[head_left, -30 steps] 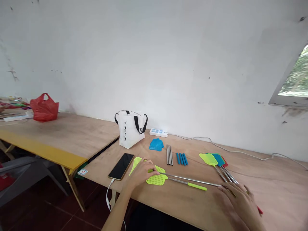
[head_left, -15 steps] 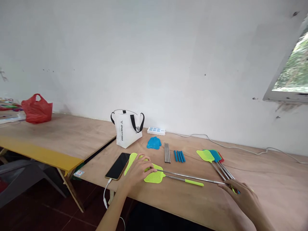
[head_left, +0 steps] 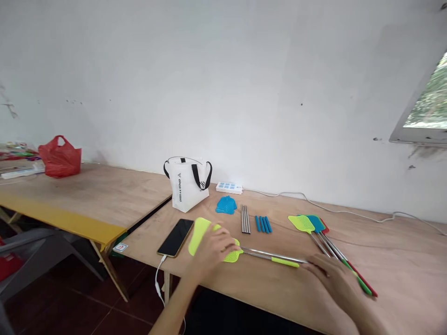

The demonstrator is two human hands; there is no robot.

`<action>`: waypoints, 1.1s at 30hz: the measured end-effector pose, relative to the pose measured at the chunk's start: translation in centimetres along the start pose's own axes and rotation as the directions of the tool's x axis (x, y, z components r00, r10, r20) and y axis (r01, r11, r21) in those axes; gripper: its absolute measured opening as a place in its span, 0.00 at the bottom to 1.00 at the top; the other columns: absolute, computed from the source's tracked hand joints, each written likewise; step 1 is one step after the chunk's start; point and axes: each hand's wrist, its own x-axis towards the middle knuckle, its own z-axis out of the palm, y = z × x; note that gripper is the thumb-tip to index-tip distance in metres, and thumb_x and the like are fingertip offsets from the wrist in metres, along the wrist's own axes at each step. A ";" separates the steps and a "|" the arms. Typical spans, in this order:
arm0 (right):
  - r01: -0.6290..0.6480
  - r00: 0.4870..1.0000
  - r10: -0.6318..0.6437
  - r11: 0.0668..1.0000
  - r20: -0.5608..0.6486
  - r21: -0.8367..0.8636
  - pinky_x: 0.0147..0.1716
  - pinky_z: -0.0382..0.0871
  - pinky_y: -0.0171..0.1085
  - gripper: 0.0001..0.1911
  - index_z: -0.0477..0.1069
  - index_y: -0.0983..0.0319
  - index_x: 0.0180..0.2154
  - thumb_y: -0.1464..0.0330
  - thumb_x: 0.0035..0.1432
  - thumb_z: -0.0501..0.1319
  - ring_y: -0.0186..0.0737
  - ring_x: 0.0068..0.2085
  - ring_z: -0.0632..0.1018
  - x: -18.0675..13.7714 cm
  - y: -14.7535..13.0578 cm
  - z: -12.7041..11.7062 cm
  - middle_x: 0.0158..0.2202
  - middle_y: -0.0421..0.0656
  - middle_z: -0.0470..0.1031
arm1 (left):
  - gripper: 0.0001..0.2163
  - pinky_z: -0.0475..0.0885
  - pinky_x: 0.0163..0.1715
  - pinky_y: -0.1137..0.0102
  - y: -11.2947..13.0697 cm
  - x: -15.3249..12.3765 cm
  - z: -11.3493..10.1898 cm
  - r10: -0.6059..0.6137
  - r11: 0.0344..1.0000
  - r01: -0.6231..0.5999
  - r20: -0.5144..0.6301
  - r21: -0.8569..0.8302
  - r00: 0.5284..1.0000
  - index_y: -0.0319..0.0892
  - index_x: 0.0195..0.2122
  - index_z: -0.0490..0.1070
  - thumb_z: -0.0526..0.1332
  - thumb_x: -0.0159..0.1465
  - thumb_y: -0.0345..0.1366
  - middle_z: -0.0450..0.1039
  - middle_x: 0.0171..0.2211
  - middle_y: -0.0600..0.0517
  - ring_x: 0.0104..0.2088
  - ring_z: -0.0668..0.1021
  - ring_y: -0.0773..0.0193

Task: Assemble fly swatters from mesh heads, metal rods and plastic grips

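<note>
My left hand (head_left: 214,246) is closed around the neck of a yellow-green fly swatter (head_left: 199,235), whose head sticks out to the left. Its thin metal rod runs right to my right hand (head_left: 330,272), which is blurred and closed at the rod's far end; the handle is hidden by the fingers. Underneath lies a second yellow-green fly swatter on the table, its perforated head (head_left: 232,256) partly covered by my left hand and its grip (head_left: 285,262) pointing right. Beyond my right hand, several finished-looking fly swatters (head_left: 316,224) in yellow-green, blue and red lie stacked together.
Behind my hands lie blue swatter heads (head_left: 226,205), metal tubes (head_left: 245,219) and blue grips (head_left: 263,224). A phone (head_left: 175,237) with a white cable lies left. A white bag (head_left: 188,186) and power strip (head_left: 229,188) stand near the wall. A red bag (head_left: 61,158) sits on another table.
My right hand has moved left, closer to my left hand, and the rod showing between them is shorter. The view has shifted slightly.
</note>
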 end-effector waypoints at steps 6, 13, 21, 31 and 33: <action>0.227 0.972 -0.226 0.974 0.070 -0.013 0.32 0.70 0.36 0.21 0.77 0.53 0.34 0.57 0.73 0.50 0.41 0.33 0.82 1.4 -8.0 2.6 0.33 0.40 0.82 | 0.15 0.69 0.51 0.62 2.6 -0.4 4.9 0.051 0.994 -0.035 0.167 -0.099 0.985 0.43 0.30 0.74 0.60 0.73 0.44 0.76 0.26 0.55 0.30 0.76 0.64; 0.258 0.955 -0.264 0.964 0.134 0.062 0.33 0.72 0.36 0.17 0.76 0.55 0.42 0.72 0.71 0.49 0.41 0.36 0.83 1.4 -9.1 4.0 0.35 0.41 0.82 | 0.17 0.65 0.54 0.60 0.0 -0.8 2.5 -0.037 0.991 0.059 0.183 -0.118 0.982 0.44 0.29 0.75 0.60 0.72 0.47 0.78 0.28 0.55 0.30 0.76 0.65; 0.155 0.966 -0.169 0.984 0.194 0.087 0.36 0.75 0.36 0.18 0.78 0.49 0.51 0.62 0.72 0.50 0.43 0.39 0.84 0.9 -7.8 3.7 0.42 0.41 0.84 | 0.15 0.66 0.52 0.62 0.9 -0.5 2.3 -0.034 0.991 0.062 0.224 -0.118 0.974 0.44 0.30 0.77 0.62 0.71 0.46 0.79 0.28 0.55 0.31 0.77 0.64; 0.021 0.979 -0.043 0.994 0.200 0.110 0.35 0.77 0.38 0.23 0.81 0.52 0.43 0.49 0.69 0.52 0.45 0.38 0.84 1.1 -6.2 2.0 0.40 0.43 0.84 | 0.07 0.64 0.56 0.61 0.7 -0.4 1.6 0.018 0.985 0.024 0.238 -0.172 0.971 0.45 0.37 0.78 0.64 0.71 0.40 0.81 0.33 0.56 0.35 0.79 0.64; 0.057 0.977 -0.082 0.990 0.199 0.126 0.33 0.76 0.37 0.23 0.81 0.52 0.42 0.50 0.71 0.51 0.43 0.37 0.84 1.1 -6.3 1.8 0.39 0.42 0.84 | 0.07 0.64 0.56 0.61 0.9 -0.3 1.7 0.024 0.987 0.012 0.220 -0.160 0.975 0.45 0.36 0.77 0.63 0.71 0.39 0.80 0.33 0.56 0.35 0.78 0.64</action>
